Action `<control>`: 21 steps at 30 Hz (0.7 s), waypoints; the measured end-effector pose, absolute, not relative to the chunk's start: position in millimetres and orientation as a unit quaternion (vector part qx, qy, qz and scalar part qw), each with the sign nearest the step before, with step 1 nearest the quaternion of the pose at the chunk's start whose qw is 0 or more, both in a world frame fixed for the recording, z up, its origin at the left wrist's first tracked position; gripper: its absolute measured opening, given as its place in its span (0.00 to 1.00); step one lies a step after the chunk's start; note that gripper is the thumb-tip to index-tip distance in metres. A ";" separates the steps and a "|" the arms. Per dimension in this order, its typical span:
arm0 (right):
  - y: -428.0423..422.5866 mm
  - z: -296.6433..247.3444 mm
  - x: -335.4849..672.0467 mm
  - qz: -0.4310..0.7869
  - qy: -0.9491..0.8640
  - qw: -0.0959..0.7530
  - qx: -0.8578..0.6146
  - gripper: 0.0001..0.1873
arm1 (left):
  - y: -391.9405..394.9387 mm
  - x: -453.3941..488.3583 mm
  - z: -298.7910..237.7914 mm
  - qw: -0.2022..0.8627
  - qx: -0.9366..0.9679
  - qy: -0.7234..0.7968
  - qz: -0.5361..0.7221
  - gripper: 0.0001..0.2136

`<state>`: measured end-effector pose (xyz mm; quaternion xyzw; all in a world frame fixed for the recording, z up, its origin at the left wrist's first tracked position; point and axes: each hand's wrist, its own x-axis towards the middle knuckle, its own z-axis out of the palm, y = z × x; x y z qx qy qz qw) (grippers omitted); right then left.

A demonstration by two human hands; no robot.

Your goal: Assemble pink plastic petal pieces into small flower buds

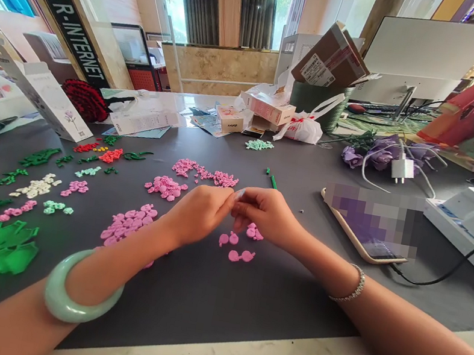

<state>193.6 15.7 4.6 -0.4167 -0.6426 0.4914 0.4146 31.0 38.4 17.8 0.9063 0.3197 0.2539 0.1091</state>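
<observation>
My left hand (198, 213) and my right hand (267, 216) meet fingertip to fingertip above the dark table. Both are closed in a pinch; whatever sits between the fingers is hidden or too small to name. Just below my right hand lie several loose pink round pieces (234, 255) with small tabs. A larger pile of similar pink pieces (130, 223) is partly covered by my left forearm. Beyond my left hand are heaps of smaller pink pieces (166, 187). A short green stick (273, 182) rests behind my right hand.
Green leaf-like pieces (4, 249), cream pieces (37, 185) and red pieces (111, 155) spread over the left side. A phone (361, 224) on a charging cable and a power strip (471, 228) lie at right. Boxes, bags and purple flowers (381, 154) stand behind.
</observation>
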 end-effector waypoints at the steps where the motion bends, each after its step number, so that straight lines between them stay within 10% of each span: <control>1: 15.9 5.4 193.5 0.496 -0.637 0.419 -0.415 0.06 | 37.1 31.6 17.5 0.116 0.900 0.327 0.263 0.18; 21: 13.9 7.3 190.3 0.476 -0.599 0.497 -0.409 0.09 | 28.0 43.1 13.5 0.340 0.753 0.417 0.378 0.21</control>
